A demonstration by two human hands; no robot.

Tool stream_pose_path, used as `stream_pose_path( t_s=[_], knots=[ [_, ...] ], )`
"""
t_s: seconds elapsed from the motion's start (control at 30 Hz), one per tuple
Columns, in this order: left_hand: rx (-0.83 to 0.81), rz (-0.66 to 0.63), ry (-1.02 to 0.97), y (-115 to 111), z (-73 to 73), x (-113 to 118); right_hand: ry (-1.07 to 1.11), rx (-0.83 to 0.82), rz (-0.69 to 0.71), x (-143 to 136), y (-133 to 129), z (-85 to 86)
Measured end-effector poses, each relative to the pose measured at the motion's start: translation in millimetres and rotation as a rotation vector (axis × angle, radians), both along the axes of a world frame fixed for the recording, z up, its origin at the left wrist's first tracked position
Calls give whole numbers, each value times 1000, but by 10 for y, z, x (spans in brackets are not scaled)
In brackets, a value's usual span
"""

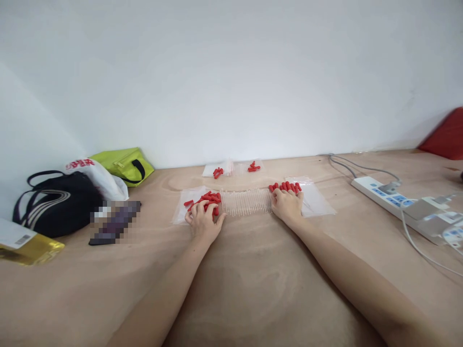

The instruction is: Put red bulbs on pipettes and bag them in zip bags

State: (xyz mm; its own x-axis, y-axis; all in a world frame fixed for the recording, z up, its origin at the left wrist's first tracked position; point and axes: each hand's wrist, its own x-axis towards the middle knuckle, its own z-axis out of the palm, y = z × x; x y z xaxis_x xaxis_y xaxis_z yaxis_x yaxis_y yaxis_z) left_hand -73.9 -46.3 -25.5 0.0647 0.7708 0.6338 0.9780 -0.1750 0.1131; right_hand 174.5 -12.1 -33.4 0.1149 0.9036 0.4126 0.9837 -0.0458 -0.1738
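Observation:
My left hand (205,220) rests on a loose pile of small red pieces (211,196), its fingers bent and apart, over a clear plastic bag (178,212). My right hand (288,204) has its fingers curled against a row of red pieces (285,186); whether it grips any is hidden. Between both hands lies a row of thin pale sticks (246,202), side by side. Beside my right hand is another clear bag (318,200).
Two small bags with red pieces (218,172) (253,166) lie near the wall. At left are a black bag (68,202), a green bag (121,164), and a gold packet (39,248). A white power strip (383,193) with cables is at right.

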Motion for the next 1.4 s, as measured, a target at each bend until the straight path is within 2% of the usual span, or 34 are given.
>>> stream_pose_path(
  t_s=[0.27, 0.6, 0.7, 0.8, 0.87, 0.93, 1.03, 1.2, 1.4],
  knots=[
    [17, 51, 45, -1, 14, -12, -11, -51, 15, -10, -10, 14],
    [157, -7, 48, -49, 80, 38, -6, -199, -73, -126, 41, 149],
    [160, -138, -16, -93, 103, 77, 1, -226, -73, -138, 49, 151],
    [3, -384, -26, -141, 109, 120, 2, -184, -67, -130, 40, 123],
    [-116, -499, -4, -171, 111, 147, -5, -92, -48, -110, 13, 93],
    [-195, -540, 14, -197, 119, 169, -4, 16, 27, -78, -37, 52],
    [-254, -534, 16, -226, 135, 190, 47, 134, 244, -25, -156, -35],
    [-261, -552, 17, -233, 115, 226, 183, 187, 609, 0, -393, -163],
    [-283, -493, -61, -194, 54, 290, 134, 217, 778, -77, -536, -123]
  ],
)
